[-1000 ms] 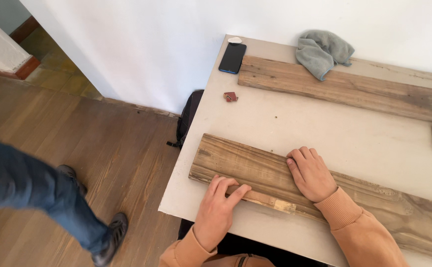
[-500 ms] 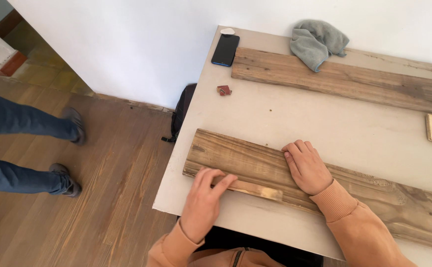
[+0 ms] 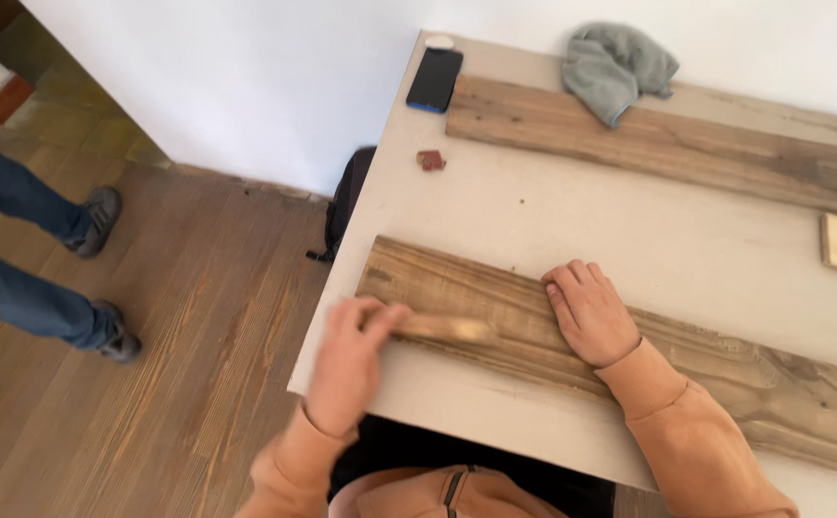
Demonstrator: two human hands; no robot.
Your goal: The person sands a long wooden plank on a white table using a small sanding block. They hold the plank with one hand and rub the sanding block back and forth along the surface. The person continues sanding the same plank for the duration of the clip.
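A single head-worn camera looks steeply down from close above the near edge of the tabletop [image 3: 534, 221]. It faces the far white wall [image 3: 275, 86], slightly tilted. The tabletop fills the right of the view, the wooden floor [image 3: 169, 384] the left. No second view shares the scene.

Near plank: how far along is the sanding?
Done: a paler strip along the near plank edge by the left hand. In hand: that blurred hand rubs a small block there; the right hand pins the board flat. Left: everything rightward looks dark; the far plank lies untouched.
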